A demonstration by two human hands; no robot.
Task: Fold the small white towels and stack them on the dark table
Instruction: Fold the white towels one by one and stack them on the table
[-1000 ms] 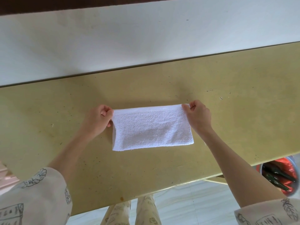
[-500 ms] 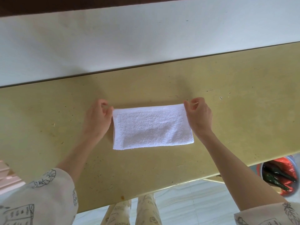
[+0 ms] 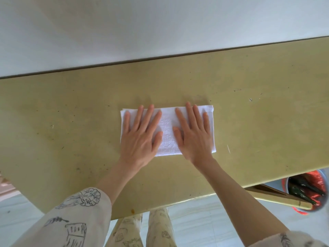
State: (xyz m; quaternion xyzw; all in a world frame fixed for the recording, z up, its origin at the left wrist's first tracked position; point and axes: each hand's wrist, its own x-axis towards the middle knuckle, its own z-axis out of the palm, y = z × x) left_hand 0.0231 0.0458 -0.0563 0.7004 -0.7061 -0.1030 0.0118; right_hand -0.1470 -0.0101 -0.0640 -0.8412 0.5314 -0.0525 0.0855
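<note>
Both hands flat, fingers straight and spread, left hand (image 3: 140, 138) and right hand (image 3: 193, 134) pressing folded towel (image 3: 167, 132) mid surface (image 3: 71, 122); bucket (image 3: 309, 191) under the near right edge.

A second ago both hands pinched the far corners of the folded white towel (image 3: 167, 132) — now the left hand (image 3: 140, 136) and right hand (image 3: 193, 134) lie flat on top, fingers straight, pressing it down, thumbs nearly meeting.

cream sleeves (image 3: 74, 216) with dark line drawings
</note>
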